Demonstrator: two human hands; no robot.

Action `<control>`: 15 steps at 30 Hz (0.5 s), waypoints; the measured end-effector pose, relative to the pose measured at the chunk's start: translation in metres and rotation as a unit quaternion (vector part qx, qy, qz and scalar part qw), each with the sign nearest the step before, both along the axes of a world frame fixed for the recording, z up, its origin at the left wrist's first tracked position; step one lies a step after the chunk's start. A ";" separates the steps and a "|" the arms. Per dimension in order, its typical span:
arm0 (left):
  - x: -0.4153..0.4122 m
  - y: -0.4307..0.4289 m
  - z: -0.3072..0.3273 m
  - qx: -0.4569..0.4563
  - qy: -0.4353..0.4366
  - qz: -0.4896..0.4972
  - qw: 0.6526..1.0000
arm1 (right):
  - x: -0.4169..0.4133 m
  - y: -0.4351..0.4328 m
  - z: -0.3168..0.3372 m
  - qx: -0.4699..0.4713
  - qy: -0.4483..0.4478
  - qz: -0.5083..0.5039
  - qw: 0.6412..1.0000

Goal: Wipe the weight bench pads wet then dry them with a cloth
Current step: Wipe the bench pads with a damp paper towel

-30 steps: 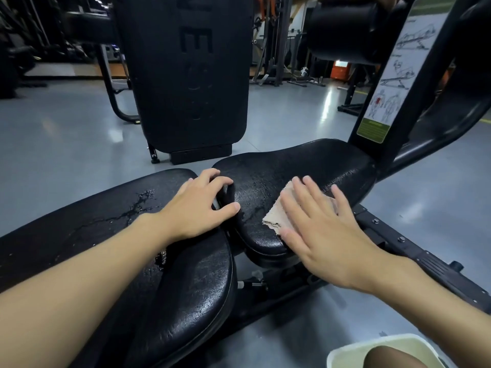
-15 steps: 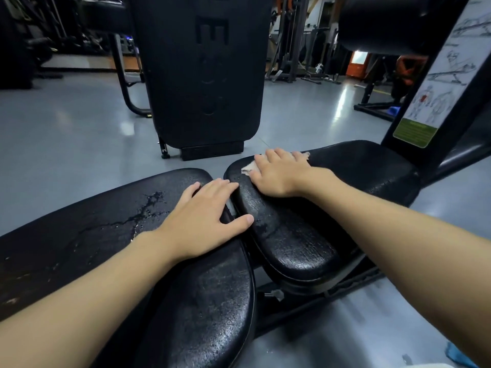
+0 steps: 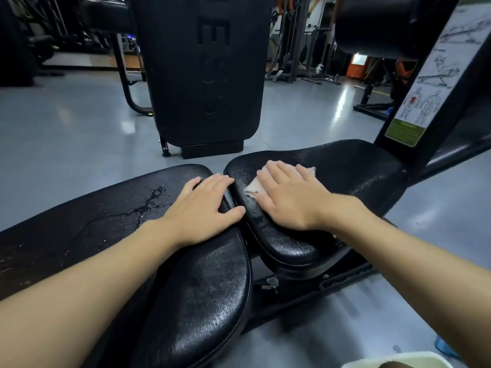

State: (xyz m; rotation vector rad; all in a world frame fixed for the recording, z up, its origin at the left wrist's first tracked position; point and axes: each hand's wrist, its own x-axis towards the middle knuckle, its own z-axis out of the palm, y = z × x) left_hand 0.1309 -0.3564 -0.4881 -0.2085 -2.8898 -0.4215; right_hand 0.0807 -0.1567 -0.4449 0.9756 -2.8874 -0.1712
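Observation:
Two black bench pads lie end to end. The long back pad [image 3: 87, 229] runs to the left, with a streak of water [image 3: 148, 203] on it. The shorter seat pad [image 3: 353, 176] lies to the right and glistens wet. My left hand [image 3: 202, 211] rests flat on the back pad's end, fingertips at the gap between the pads. My right hand [image 3: 289, 197] presses a small pale cloth [image 3: 255, 185] flat onto the seat pad; most of the cloth is hidden under the palm and fingers.
A tall black padded machine [image 3: 202, 75] stands just beyond the bench. The bench's upright post with an exercise chart [image 3: 430, 83] rises at the right. A white bucket rim [image 3: 393, 361] shows at the bottom right. Grey floor surrounds the bench, and more gym equipment stands far behind.
My right hand has slid the cloth across the seat pad, out to the far left corner and now back toward the middle. My left hand has stayed on the back pad.

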 end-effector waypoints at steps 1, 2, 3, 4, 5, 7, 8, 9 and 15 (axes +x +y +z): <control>0.001 0.000 0.000 -0.002 -0.001 0.000 1.000 | 0.018 0.012 -0.002 -0.006 0.014 0.013 1.000; 0.002 0.001 0.001 -0.004 -0.001 0.000 1.000 | 0.035 0.023 -0.005 -0.010 0.028 0.021 0.999; 0.003 0.001 0.001 -0.004 -0.003 0.001 1.000 | 0.050 0.032 -0.007 -0.010 0.036 0.025 0.999; 0.004 0.001 0.002 -0.001 -0.003 0.001 1.000 | 0.064 0.041 -0.007 -0.002 0.038 0.025 0.999; 0.004 0.002 0.002 0.005 0.001 0.000 1.000 | 0.073 0.048 -0.008 0.008 0.035 0.025 0.999; 0.006 0.002 0.003 0.021 0.019 0.001 1.000 | 0.085 0.057 -0.009 0.017 0.018 0.028 0.999; 0.007 0.003 0.003 0.023 0.027 0.002 0.999 | 0.088 0.059 -0.008 0.010 0.008 0.024 1.000; 0.007 0.002 0.003 0.024 0.029 0.001 0.999 | 0.089 0.059 -0.008 0.002 0.007 0.018 1.000; 0.006 0.000 -0.001 0.044 0.016 -0.001 0.999 | 0.055 0.032 -0.009 0.012 0.020 0.016 1.000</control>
